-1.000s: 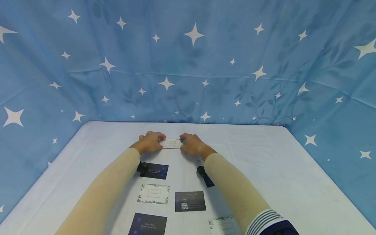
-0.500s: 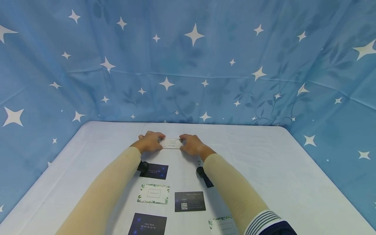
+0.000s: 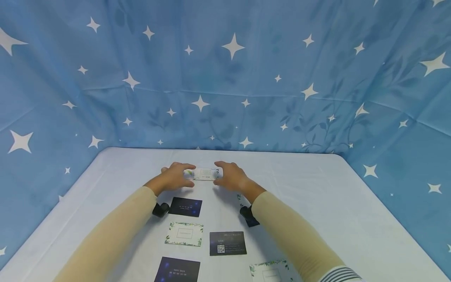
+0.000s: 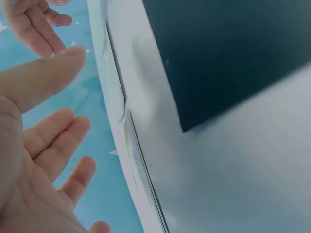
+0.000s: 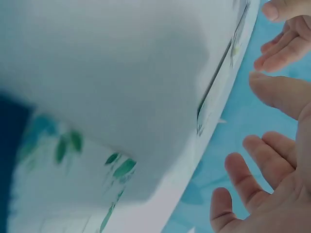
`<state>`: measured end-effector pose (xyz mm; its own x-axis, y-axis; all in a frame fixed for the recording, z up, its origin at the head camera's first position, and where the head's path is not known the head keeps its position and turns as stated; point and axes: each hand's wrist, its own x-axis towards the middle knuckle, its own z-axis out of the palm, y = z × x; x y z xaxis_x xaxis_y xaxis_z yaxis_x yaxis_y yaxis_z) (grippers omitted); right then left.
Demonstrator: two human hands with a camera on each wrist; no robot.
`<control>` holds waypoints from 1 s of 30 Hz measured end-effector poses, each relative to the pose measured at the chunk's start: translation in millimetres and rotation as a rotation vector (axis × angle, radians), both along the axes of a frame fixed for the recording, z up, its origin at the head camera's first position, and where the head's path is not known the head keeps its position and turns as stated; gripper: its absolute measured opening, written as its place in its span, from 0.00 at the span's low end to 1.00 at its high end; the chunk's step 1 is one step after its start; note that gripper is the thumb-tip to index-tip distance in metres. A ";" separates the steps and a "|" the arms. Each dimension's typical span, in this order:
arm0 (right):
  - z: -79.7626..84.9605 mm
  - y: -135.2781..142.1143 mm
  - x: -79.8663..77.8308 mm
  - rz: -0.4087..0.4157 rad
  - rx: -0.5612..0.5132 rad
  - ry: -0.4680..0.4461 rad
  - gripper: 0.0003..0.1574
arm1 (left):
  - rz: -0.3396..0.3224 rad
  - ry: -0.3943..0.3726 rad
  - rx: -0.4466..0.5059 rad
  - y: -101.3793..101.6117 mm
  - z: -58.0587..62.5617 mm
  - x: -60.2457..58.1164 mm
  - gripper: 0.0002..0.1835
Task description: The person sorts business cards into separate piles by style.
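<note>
Both left hand [image 3: 174,177] and right hand [image 3: 231,176] are gripping nothing, fingers [image 5: 243,179] wide apart; we are risking stray contact skewing the white leaf-printed rectangular cards [image 3: 204,175].

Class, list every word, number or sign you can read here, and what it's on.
No words or numbers are legible.
QR code, on a dark card: recognisable, but the print beside it is too small.
Farthest white card: print too small.
Farthest dark card, nearest dark card: too small.
Two near leaf-bordered cards: boxed lines too small.
</note>
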<state>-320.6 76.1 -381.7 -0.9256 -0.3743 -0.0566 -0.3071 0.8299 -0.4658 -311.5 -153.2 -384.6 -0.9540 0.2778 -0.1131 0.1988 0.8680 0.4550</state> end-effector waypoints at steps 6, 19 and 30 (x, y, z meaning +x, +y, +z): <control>5.3 7.3 25.1 0.041 -0.057 -0.015 0.47 | -0.068 0.055 0.062 -11.5 -3.5 28.4 0.36; 3.5 -4.0 99.6 0.245 0.144 0.069 0.47 | -0.083 0.014 0.062 -27.6 -0.8 107.7 0.37; -3.1 -21.1 130.6 0.344 0.247 0.107 0.47 | -0.076 0.005 0.099 -36.8 -8.5 141.1 0.36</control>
